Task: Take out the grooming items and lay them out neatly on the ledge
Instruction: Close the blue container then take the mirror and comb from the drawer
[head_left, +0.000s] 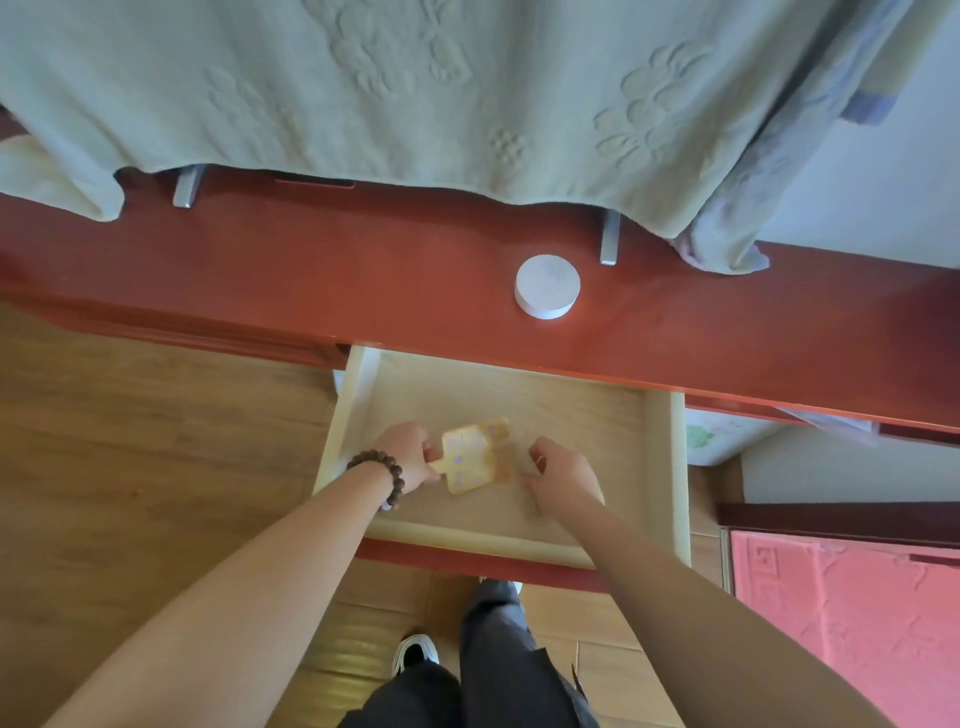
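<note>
An open pale wooden drawer juts out from under the red ledge. Inside it lies a small cream hand mirror with purple dots. My left hand, a bead bracelet on its wrist, grips the mirror's short handle. My right hand is closed on a thin brownish comb-like item lying just right of the mirror; its shape is blurred and partly hidden by my fingers. A round white jar stands on the ledge above the drawer.
A green embossed blanket hangs over the back of the ledge. Two metal brackets stick out beneath it. Wooden floor lies to the left, a pink mat at the lower right. My legs and a shoe stand below the drawer front.
</note>
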